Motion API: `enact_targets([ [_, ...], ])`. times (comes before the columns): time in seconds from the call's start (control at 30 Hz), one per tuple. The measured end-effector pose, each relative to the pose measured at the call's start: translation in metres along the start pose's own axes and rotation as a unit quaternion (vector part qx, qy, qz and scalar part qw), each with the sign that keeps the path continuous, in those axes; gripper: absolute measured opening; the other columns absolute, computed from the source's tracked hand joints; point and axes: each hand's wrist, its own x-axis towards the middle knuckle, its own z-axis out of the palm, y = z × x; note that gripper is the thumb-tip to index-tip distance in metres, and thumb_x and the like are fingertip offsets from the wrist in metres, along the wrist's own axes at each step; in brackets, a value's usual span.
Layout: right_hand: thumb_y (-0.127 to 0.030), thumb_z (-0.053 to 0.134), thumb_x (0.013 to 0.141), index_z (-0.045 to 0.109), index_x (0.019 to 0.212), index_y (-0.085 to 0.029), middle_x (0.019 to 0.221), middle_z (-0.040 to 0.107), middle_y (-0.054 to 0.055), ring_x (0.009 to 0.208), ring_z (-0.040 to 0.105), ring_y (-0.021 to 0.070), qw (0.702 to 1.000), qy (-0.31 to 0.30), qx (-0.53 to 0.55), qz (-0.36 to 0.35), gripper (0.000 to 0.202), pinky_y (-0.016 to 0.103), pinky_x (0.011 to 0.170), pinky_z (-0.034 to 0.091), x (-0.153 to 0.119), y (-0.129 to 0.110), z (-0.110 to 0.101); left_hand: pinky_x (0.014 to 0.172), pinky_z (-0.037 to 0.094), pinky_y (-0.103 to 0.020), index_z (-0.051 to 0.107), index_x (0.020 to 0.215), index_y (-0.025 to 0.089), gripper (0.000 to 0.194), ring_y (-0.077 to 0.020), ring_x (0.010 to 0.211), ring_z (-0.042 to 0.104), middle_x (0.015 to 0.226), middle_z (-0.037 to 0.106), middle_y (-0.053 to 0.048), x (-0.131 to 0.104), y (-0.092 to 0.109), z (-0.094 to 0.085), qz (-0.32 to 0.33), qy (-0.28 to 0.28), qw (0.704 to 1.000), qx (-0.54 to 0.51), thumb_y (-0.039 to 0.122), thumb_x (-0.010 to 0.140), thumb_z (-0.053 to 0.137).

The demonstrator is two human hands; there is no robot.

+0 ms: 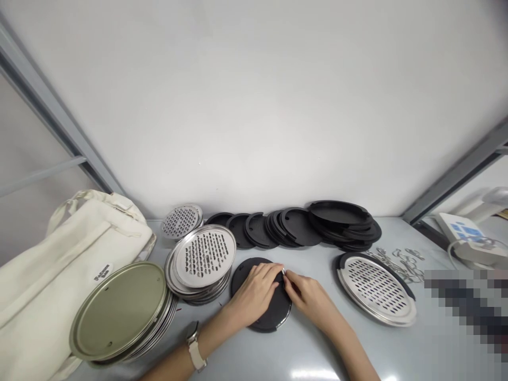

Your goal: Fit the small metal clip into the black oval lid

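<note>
Black disc (273,311) under left fingers (265,272), grip unclear; right fingers (292,279) pinched on small silvery piece (283,271).

Left hand (257,291): bare, with slender fingers; any detail of the nails is too small for me to make out.
Left wrist: a wristwatch (193,338) on a pale, cream-white strap (196,355), fairly broad and plain.
Watch case: seen nearly edge-on, dark with a silvery glint; I can't read the dial.
Right hand (307,291): bare, similarly slim.
Forearms (347,341): uncovered as far as I can see, slender and tapering toward the wrists.
</note>
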Motion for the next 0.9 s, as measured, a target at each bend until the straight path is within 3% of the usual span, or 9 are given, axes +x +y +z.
enact_targets([
  [0.3, -0.026, 0.028, 0.095, 0.055, 0.095, -0.018, 0.076, 0.066, 0.006, 0.063, 0.061, 0.0184, 1.0, 0.0, 0.013, -0.007, 0.028, 0.026, 0.059, 0.037, -0.0004, -0.0034, -0.0016, 0.1, 0.038, -0.038, 0.036, 0.135, 0.026, 0.043, -0.0184, 0.12, 0.043, 0.137, 0.043, -0.005, 0.001, 0.003, -0.0039, 0.007, -0.006, 1.0, -0.007, 0.013, 0.095, 0.036],
  [0.77, -0.026, 0.034, 0.092, 0.055, 0.081, -0.02, 0.062, 0.062, 0.001, 0.053, 0.055, 0.0149, 1.0, 0.015, -0.007, 0.003, 0.025, 0.023, 0.053, 0.033, -0.0016, -0.0061, -0.0028, 0.099, 0.037, -0.037, 0.043, 0.13, 0.023, 0.039, -0.0179, 0.118, 0.045, 0.131, 0.05, -0.004, -0.0001, 0.0032, -0.0037, 0.01, -0.004, 1.0, -0.021, 0.011, 0.094, 0.037],
  [0.9, -0.025, 0.032, 0.093, 0.056, 0.085, -0.019, 0.064, 0.063, 0.002, 0.054, 0.057, 0.0158, 1.0, 0.019, -0.01, 0.0, 0.026, 0.024, 0.054, 0.033, -0.0006, -0.0049, -0.0019, 0.099, 0.037, -0.039, 0.041, 0.132, 0.023, 0.04, -0.019, 0.118, 0.045, 0.131, 0.049, -0.006, 0.0003, 0.0027, -0.0034, 0.011, -0.002, 1.0, -0.014, 0.013, 0.094, 0.036],
])
